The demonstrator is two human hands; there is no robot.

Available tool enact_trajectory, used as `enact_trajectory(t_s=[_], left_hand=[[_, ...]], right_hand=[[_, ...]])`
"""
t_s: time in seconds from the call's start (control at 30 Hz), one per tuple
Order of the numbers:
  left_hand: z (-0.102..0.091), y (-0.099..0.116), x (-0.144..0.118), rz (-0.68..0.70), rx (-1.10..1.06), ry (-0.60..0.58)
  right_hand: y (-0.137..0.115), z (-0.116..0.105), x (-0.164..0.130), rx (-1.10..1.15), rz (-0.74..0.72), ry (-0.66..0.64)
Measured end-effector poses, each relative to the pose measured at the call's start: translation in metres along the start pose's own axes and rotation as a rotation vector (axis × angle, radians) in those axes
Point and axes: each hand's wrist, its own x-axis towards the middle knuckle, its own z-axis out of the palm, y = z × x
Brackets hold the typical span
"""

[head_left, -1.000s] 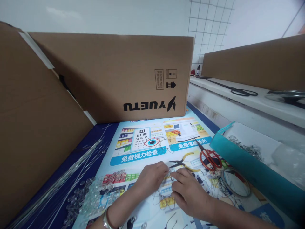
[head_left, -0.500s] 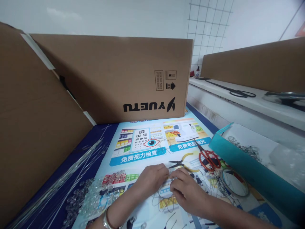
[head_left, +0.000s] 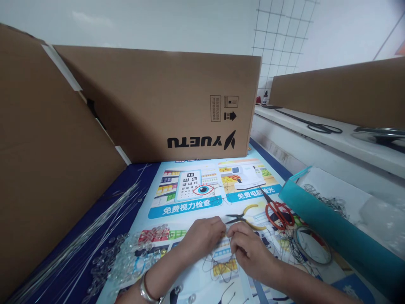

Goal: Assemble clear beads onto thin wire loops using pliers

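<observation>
Fingers of left hand (head_left: 204,234) and right hand (head_left: 251,249) pinched together on thin wire (head_left: 228,234), its direction unclear.

The big brown box (head_left: 164,105) at the far side says "YUETU" upside down (in black letters). The poster (head_left: 202,194) on the table says "免费视力检查" on a blue strip, and "免费电脑验光" further right.

Cardboard box (head_left: 164,105) (upside down), red scissors (head_left: 278,211)
</observation>
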Motion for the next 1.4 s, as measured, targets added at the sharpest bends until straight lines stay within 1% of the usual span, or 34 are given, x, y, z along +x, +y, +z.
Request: enact_trajectory(t_s=[0.37, 0.67, 0.77, 0.83, 0.9, 1.0, 1.07, 1.13, 1.27, 1.4], left_hand=[[0.001, -0.003, -0.002, -0.054, -0.180, 0.042], [-0.001, -0.001, -0.002, -0.090, -0.129, 0.004], [-0.002, 0.001, -0.002, -0.092, -0.102, -0.009], [-0.003, 0.002, -0.002, -0.101, -0.086, -0.013], [-0.005, 0.003, -0.002, -0.101, -0.086, -0.013], [-0.007, 0.004, -0.002, -0.085, -0.080, -0.005], [-0.008, 0.004, -0.002, -0.081, -0.056, -0.001], [-0.008, 0.002, -0.003, -0.079, -0.033, 0.005], [-0.004, -0.001, -0.004, -0.064, -0.015, 0.025], [-0.002, -0.002, -0.004, -0.071, -0.007, 0.027]], right_hand=[[0.006, 0.002, -0.001, 0.022, 0.015, -0.008], [0.005, 0.005, -0.001, 0.012, 0.016, -0.009], [0.005, -0.001, 0.001, -0.018, 0.017, 0.019], [0.008, -0.011, 0.005, -0.084, 0.008, 0.037], [0.014, -0.025, 0.009, -0.233, 0.000, 0.043], [0.027, -0.048, 0.012, -0.589, 0.082, -0.100], [0.036, -0.057, 0.012, -0.714, 0.106, -0.200], [0.041, -0.061, 0.012, -0.771, 0.088, -0.254], [0.038, -0.057, 0.016, -0.867, 0.049, -0.261], [0.034, -0.051, 0.019, -0.910, 0.120, -0.251]])
